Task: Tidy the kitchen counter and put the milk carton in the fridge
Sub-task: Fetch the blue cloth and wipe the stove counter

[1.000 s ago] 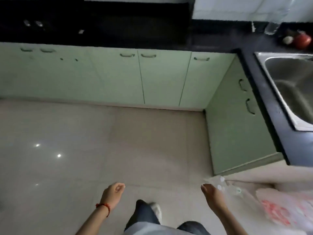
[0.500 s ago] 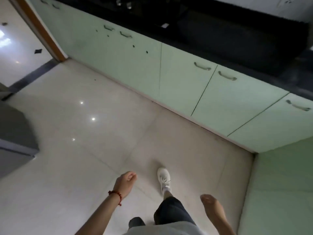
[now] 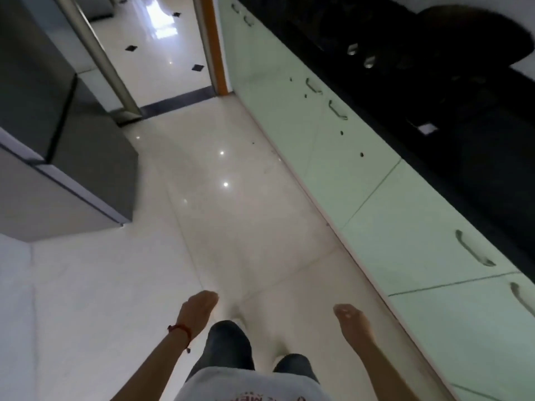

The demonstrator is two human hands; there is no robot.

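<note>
While no milk carton can be made out anywhere in view, a dark grey fridge (image 3: 58, 134) is seen at the far left, its doors closed. Nothing is held by either hand: the left hand (image 3: 199, 306), a red string bracelet (image 3: 181, 331) at its wrist, and the right hand (image 3: 351, 316) are both carried low over the floor with fingers loosely relaxed. Glossy cream floor tiles (image 3: 217, 212) are crossed towards a doorway (image 3: 162, 47). Pale green cabinets (image 3: 362, 175) under a black counter (image 3: 463, 111) are lined along the right.
</note>
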